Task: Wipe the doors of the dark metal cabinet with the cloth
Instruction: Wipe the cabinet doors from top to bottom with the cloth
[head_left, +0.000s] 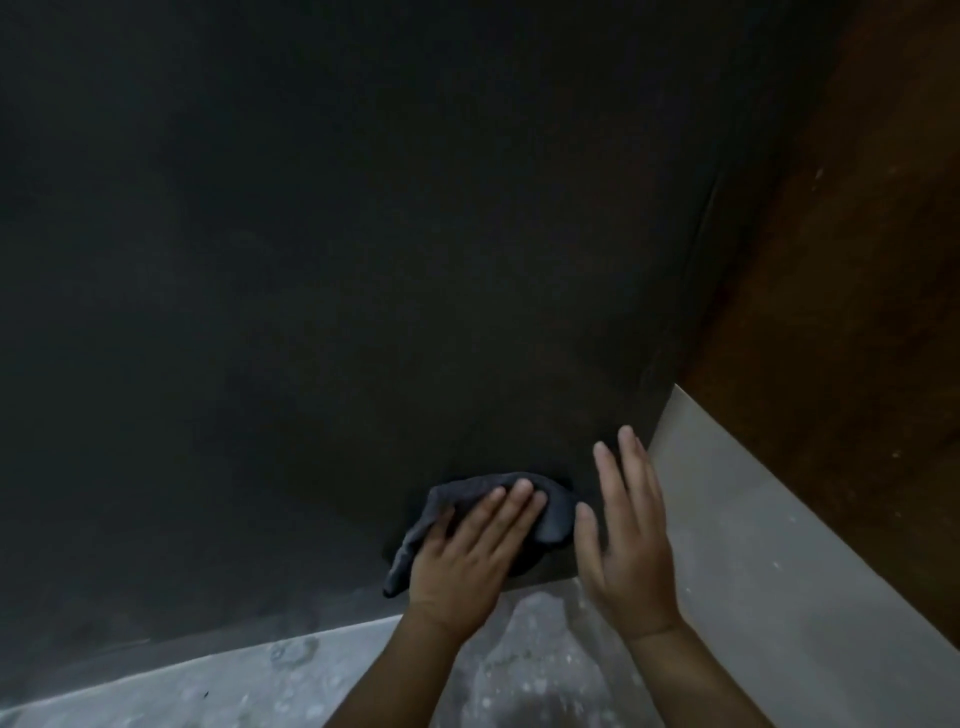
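Note:
The dark metal cabinet door (363, 260) fills most of the view. Low on it, near its bottom right corner, a dark grey cloth (556, 506) lies crumpled against the metal. My left hand (472, 551) presses on the cloth with straight fingers laid flat over it. My right hand (628, 525) is just to the right of the cloth, fingers straight and pointing up, at the door's right edge. I cannot tell whether the right palm touches the door.
A speckled grey floor (260, 680) runs under the cabinet. To the right stands a pale grey skirting (779, 519) with a brown wall (857, 260) above it, tight against the cabinet's side.

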